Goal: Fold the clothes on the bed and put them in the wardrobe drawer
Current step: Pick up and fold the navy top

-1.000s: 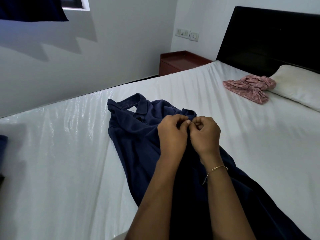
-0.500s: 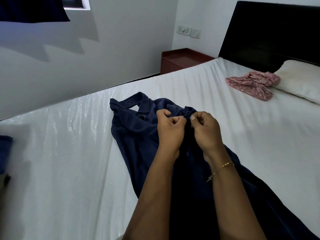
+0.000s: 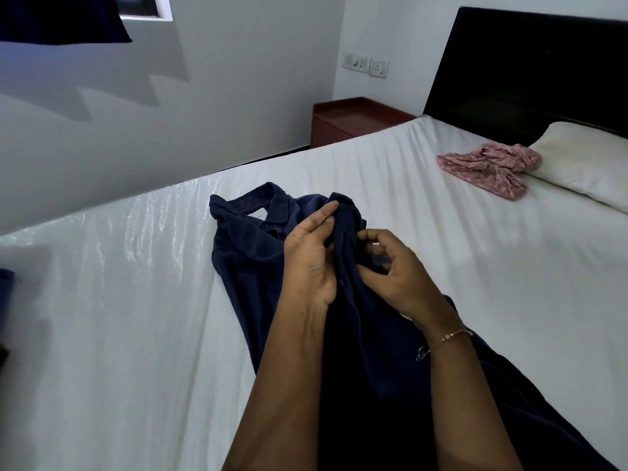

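Two bare arms reach up from the bottom of the frame over a dark blue shirt (image 3: 251, 266) that lies spread on the white bed (image 3: 119, 300), in the middle of the frame. The left hand (image 3: 311, 263) holds a raised fold of the shirt, with the thumb and fingers pressed on the cloth near the collar. The right hand (image 3: 401, 270) sits just beside it, fingers curled, pinching the same fold from the other side. A thin gold bracelet (image 3: 448, 336) is on the right wrist. The shirt's collar points toward the far edge of the bed, and its lower part runs down to the bottom right of the frame. Farther back, at the upper right, a crumpled pink cloth (image 3: 489, 164) lies on the bed, touching a white pillow (image 3: 584, 158). Behind the pillow stands a dark headboard (image 3: 530, 69). A red-brown bedside table (image 3: 353, 120) stands by the white wall, under some switches (image 3: 365, 64).
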Available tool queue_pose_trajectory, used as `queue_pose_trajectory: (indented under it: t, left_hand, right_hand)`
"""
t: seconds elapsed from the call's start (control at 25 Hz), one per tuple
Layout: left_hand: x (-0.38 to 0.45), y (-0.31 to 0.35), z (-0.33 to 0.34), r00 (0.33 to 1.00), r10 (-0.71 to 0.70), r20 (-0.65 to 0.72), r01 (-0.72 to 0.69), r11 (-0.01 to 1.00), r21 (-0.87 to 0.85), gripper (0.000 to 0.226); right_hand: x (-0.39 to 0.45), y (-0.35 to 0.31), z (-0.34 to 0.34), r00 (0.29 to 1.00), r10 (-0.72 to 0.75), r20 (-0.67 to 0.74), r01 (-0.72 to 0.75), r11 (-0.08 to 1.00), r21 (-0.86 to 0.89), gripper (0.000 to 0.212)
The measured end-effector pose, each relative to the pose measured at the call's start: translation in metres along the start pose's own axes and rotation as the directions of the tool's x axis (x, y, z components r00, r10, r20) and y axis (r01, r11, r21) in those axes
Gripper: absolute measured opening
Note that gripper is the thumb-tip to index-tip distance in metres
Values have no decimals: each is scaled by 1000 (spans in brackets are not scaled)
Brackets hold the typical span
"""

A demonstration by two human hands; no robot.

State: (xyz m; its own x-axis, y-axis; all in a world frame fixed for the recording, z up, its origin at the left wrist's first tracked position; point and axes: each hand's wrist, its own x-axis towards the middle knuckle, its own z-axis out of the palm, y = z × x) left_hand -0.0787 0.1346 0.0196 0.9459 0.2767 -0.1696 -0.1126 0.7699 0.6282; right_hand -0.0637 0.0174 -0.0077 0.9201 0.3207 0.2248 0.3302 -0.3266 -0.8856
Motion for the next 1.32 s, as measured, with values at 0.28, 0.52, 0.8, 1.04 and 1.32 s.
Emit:
queue_pose_trajectory:
  t: [0.28,0.52,0.8,1.04,1.32]
  left_hand:
    - [1,-7,-3,988,105,116,-146,883,445,40]
    - [5,-22,-6,827,478,297,-482,329,812,50]
    - [7,-26,-9,720,552,421,-558,99,824,55]
    - [15,-24,-12,810,515,279,-471,290,833,43]
    - [14,-21,-10,849,518,102,-409,524,747,36]
  right_hand:
    - [9,-3,-9,916,-99,-388,21,980,-200,20]
    - [14,-17,-5,947,-63,-315,-22,965,-260,15]
    - [27,-18,-20,827,-232,-511,-68,862,-502,26]
    - [21,-13,-31,953,-154,-262,63,944,-324,23]
    - [10,-15,-21,987,-112,-118,65,935,-348,20]
